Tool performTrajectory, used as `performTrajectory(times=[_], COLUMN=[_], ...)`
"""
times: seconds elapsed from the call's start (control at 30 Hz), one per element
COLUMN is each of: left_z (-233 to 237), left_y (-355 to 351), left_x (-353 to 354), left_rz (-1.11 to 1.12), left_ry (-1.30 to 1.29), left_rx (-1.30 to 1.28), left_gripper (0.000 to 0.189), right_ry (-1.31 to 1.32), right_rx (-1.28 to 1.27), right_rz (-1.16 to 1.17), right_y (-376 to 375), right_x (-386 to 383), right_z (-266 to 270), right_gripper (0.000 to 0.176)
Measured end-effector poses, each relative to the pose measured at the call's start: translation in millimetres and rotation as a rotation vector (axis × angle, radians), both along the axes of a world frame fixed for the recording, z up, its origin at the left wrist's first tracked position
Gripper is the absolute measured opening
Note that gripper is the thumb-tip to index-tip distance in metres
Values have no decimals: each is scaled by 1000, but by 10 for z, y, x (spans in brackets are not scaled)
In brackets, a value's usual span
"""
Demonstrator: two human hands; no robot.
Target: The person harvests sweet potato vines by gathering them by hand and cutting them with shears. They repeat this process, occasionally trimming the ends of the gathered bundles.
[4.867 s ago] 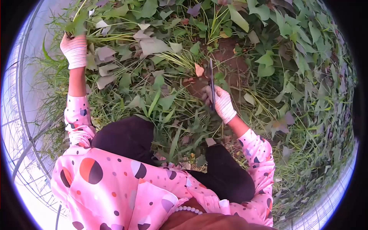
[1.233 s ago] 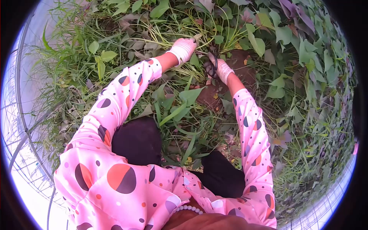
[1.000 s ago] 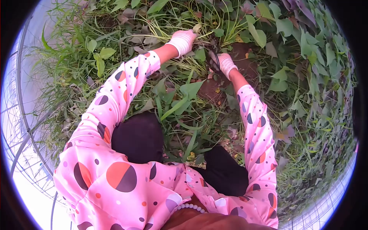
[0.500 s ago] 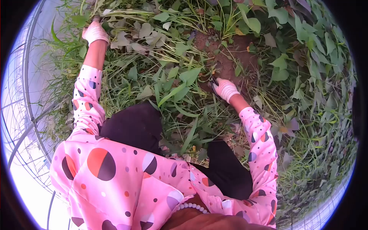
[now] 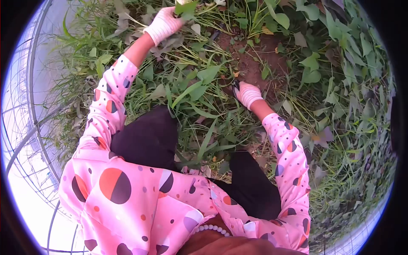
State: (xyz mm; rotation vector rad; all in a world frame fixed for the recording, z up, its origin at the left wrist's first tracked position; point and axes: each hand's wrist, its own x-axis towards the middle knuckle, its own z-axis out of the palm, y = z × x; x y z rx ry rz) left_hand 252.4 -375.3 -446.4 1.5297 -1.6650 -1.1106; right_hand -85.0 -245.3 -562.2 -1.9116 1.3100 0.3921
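Observation:
My left hand (image 5: pixel 163 26), in a pale ribbed glove, reaches to the top of the view among the plants. Its fingers are curled, and a broad green leaf (image 5: pixel 187 9) covers part of them; it seems closed on a leafy stem. Lower and to the right, my right hand (image 5: pixel 248 94), gloved the same way, is closed around a black-handled tool (image 5: pixel 236 89). Only the dark handle shows clearly; the tool's working end is hidden. This hand rests low, at the edge of a patch of bare brown soil (image 5: pixel 255 63).
Dense vines with heart-shaped leaves (image 5: pixel 312 70) spread over the right side. Grass and weeds (image 5: pixel 199 97) grow between the hands and my dark-trousered knees (image 5: pixel 146 136). Along the left edge run pale sheeting and a curved frame pipe (image 5: pixel 30 80).
My left hand has swung right from the far upper left to the top middle, and the leaf now overlaps its fingers. The right hand has shifted only slightly, with the tool still in it.

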Motion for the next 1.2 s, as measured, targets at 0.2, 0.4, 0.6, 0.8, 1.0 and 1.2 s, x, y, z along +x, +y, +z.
performTrajectory(times=[0.2,0.4,0.6,0.8,1.0,1.2], left_z=[-839,-980,-793,-940,-258,1146], left_y=[-166,-237,-136,-94,-232,-81], left_x=[-921,-1072,-1171,-1049,-243,544], left_rz=[-267,-593,-707,-664,28,836], left_ry=[-673,-969,-1079,-1136,-779,168], left_rx=[266,351,398,316,-78,-110], left_gripper=[51,25,27,24,37,35], right_ry=[-2,127,192,149,49,-119], right_rx=[-74,-118,-115,-106,-163,-226], right_rz=[-5,19,110,178,-5,-35], right_y=[-3,-228,-491,-489,134,560], right_x=[-32,16,220,149,-245,-543], right_z=[51,203,193,62,64,68], right_gripper=[50,50,45,42,40,31])
